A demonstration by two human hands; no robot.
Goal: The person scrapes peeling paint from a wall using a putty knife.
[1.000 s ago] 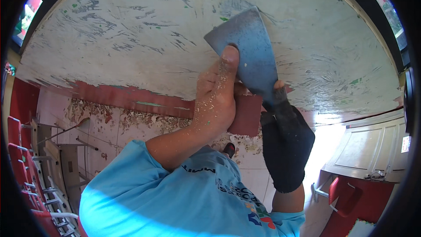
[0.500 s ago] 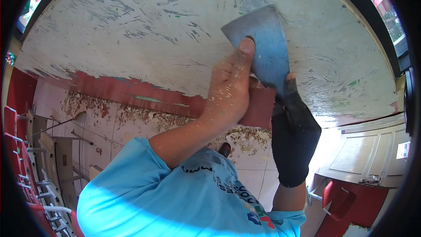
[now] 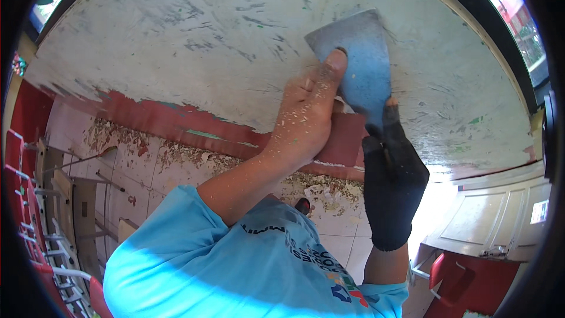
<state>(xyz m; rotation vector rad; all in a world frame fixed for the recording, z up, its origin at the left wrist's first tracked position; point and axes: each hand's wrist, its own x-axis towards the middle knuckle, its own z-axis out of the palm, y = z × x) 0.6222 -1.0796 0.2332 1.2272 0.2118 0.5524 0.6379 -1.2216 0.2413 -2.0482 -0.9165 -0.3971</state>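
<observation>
A wide metal paint scraper [image 3: 360, 62] slants across the wall, its broad edge against the pale paint. My bare left hand [image 3: 306, 109] presses on the blade, thumb flat on its face and the other fingers behind, hidden. Pale flakes dot the back of this hand. Around the scraper's lower end closes my right hand [image 3: 394, 182], in a black glove with bare fingertips; the handle is mostly covered. The wall [image 3: 247, 76] is whitish, with grey gouges and specks of green. Along its lower part runs a ragged band of red paint [image 3: 170, 123].
Paint chips [image 3: 194, 154] litter the tiled floor [image 3: 332, 232] below the wall. Chairs [image 3: 82, 218] and a red-and-metal rack crowd the left side. At the right stand a pale panelled cabinet [image 3: 482, 212] and a red chair [image 3: 438, 271]. Dark window frames border the upper corners.
Both hands and the scraper sit slightly farther right, with the blade a little lower in view. The view itself has shifted slightly. My grip on the scraper looks the same.
</observation>
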